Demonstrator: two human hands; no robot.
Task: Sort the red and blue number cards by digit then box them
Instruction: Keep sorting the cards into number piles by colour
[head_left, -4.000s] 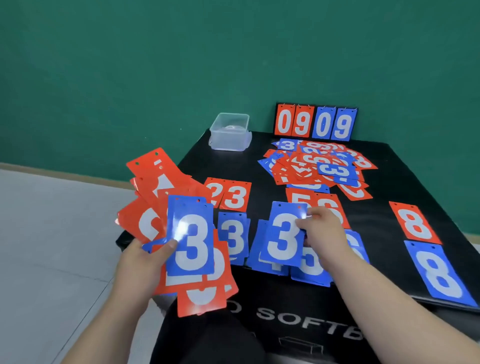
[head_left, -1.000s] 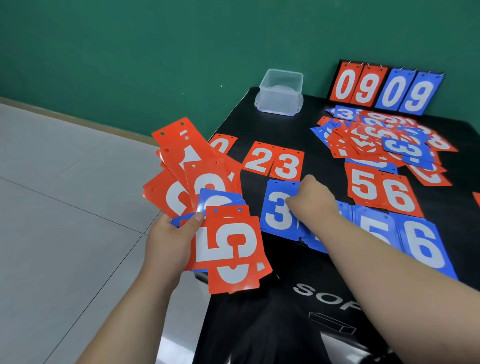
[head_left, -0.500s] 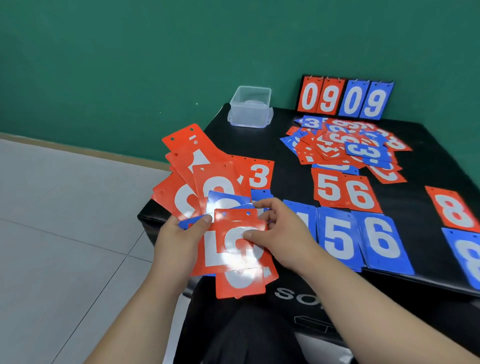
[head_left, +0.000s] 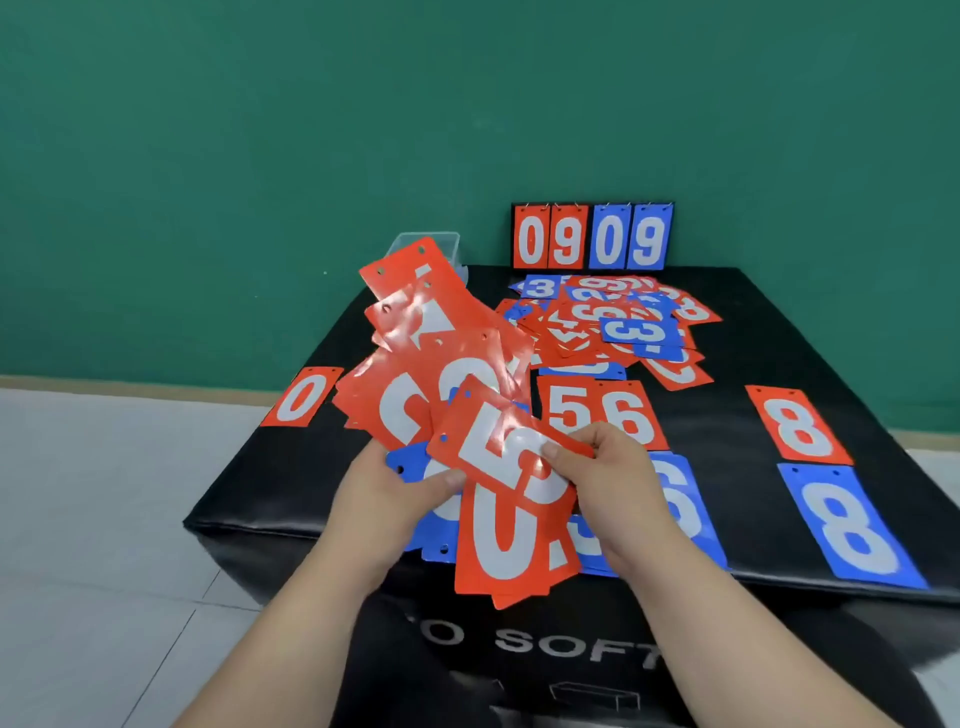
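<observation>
Near the front edge of the black worktop (head_left: 727, 415), my left hand (head_left: 384, 499) grips a spread fan of cards (head_left: 415, 364). They are mostly red with some blue beneath, and my fingers are closed round the lower end with the thumb on top. My right hand (head_left: 608, 483) pinches the red 5 card (head_left: 498, 447) lying across the fan, thumb on its face.

On the worktop, a red 0 card (head_left: 301, 397) lies at the left and red 5 and 6 cards (head_left: 602, 413) sit side by side in the middle. A blue 6 card (head_left: 680, 509) lies partly under my right wrist. At the right, a red 8 card (head_left: 797, 426) lies just beyond a blue 8 card (head_left: 852, 525). Farther off is a mixed heap of cards (head_left: 608, 322), then an upright 0909 scoreboard (head_left: 592, 236). A clear box (head_left: 441, 244) peeks out behind the fan.
</observation>
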